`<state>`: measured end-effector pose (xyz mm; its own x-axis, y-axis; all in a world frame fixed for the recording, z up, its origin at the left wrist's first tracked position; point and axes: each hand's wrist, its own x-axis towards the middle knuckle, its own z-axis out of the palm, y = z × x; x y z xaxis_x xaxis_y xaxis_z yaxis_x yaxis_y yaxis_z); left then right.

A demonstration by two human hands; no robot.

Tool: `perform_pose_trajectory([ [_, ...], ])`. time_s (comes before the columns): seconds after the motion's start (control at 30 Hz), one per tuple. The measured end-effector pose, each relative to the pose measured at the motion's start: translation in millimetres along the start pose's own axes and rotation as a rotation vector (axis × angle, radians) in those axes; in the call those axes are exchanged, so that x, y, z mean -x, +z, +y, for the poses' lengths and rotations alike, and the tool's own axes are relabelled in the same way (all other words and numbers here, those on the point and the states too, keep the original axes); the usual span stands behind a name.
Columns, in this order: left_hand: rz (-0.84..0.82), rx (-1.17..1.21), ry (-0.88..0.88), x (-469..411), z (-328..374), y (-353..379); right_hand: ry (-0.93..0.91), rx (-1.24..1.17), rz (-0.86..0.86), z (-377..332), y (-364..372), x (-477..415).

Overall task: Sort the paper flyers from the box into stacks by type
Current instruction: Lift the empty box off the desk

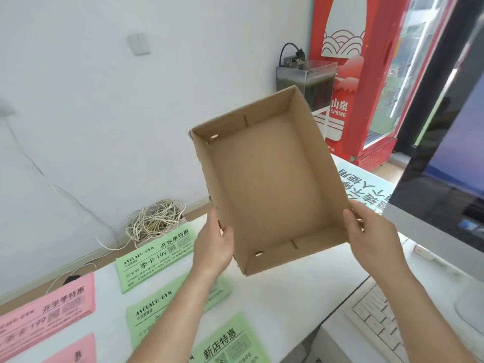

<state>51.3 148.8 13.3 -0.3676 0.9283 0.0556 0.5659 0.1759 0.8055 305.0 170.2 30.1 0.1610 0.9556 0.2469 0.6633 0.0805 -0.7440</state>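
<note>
An open cardboard box (pixel 267 179) is held up above the white table, tilted so its inside faces me, and nothing lies in it. My left hand (pixel 213 247) grips its left wall near the lower corner. My right hand (pixel 372 237) grips the right wall near the lower corner. On the table below lie stacks of flyers: a green stack (pixel 157 255) at the back, a second green stack (pixel 146 320) partly under my left forearm, a third green stack (pixel 230 341) at the front, and two pink stacks (pixel 44 315) (pixel 73 349) at the left.
A monitor (pixel 450 179) and a white keyboard (pixel 379 326) stand at the right. A light-green printed sheet (pixel 364 184) lies behind the box. A coil of white cable (pixel 154 221) sits past the table's far edge. A small tank (pixel 306 79) and a red fridge (pixel 366 74) stand behind.
</note>
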Motion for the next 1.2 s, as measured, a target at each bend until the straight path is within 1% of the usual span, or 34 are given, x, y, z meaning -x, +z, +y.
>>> perform_pose_trajectory([
  [0.07,0.103,-0.071,0.151,14.4,14.6,-33.8,0.016,-0.071,0.039,-12.9,-1.5,22.4],
  [0.13,0.127,-0.029,0.256,35.4,23.8,-64.3,0.036,-0.090,0.088,-27.3,-2.8,48.1],
  [0.2,0.025,0.127,0.357,69.9,28.9,-93.6,0.075,-0.087,0.111,-41.0,-10.4,78.1],
  [0.23,-0.046,0.173,0.409,91.3,29.9,-106.7,0.105,-0.086,0.110,-47.1,-17.0,95.1],
  [0.27,-0.109,0.169,0.462,113.2,29.4,-118.0,0.137,-0.092,0.107,-53.2,-25.7,114.4],
  [0.3,-0.140,0.112,0.517,135.5,27.8,-127.4,0.164,-0.104,0.099,-59.2,-36.0,135.8],
  [0.33,-0.126,0.028,0.560,155.8,24.7,-135.2,0.183,-0.126,0.084,-64.6,-47.1,158.2],
  [0.4,-0.043,-0.067,0.615,192.4,18.0,-146.8,0.205,-0.186,0.038,-74.5,-71.9,204.9],
  [0.43,-0.031,-0.053,0.609,209.4,13.9,-151.1,0.220,-0.213,0.017,-79.7,-85.7,228.1],
  [0.5,-0.076,0.033,0.540,242.4,6.0,-158.6,0.250,-0.224,-0.039,-84.8,-114.5,269.2],
  [0.57,-0.109,0.011,0.505,274.4,0.0,-165.2,0.266,-0.181,-0.077,-80.4,-143.6,302.8],
  [0.63,-0.139,-0.007,0.504,305.5,-5.0,-171.6,0.223,-0.141,-0.074,-78.3,-170.2,334.0],
  [0.73,-0.246,-0.009,0.467,344.5,-17.7,-174.8,0.139,-0.129,-0.109,-81.2,-199.0,375.8],
  [0.77,-0.283,-0.034,0.449,357.1,-23.1,-174.1,0.123,-0.135,-0.141,-79.2,-207.2,386.9],
  [0.83,-0.340,-0.096,0.410,384.1,-34.9,-169.7,0.111,-0.065,-0.254,-70.6,-220.1,406.5],
  [0.9,-0.386,-0.167,0.361,413.0,-49.0,-161.3,0.126,0.032,-0.372,-57.7,-226.5,425.6],
  [1.0,-0.439,-0.279,0.282,458.0,-77.5,-140.0,0.122,0.200,-0.499,-19.7,-221.5,451.8],
  [1.07,-0.464,-0.297,0.234,488.8,-100.8,-121.7,0.120,0.278,-0.548,11.1,-209.8,467.7],
  [1.2,-0.539,-0.315,0.054,540.5,-143.3,-100.1,0.162,0.362,-0.669,56.2,-174.2,499.2],
])
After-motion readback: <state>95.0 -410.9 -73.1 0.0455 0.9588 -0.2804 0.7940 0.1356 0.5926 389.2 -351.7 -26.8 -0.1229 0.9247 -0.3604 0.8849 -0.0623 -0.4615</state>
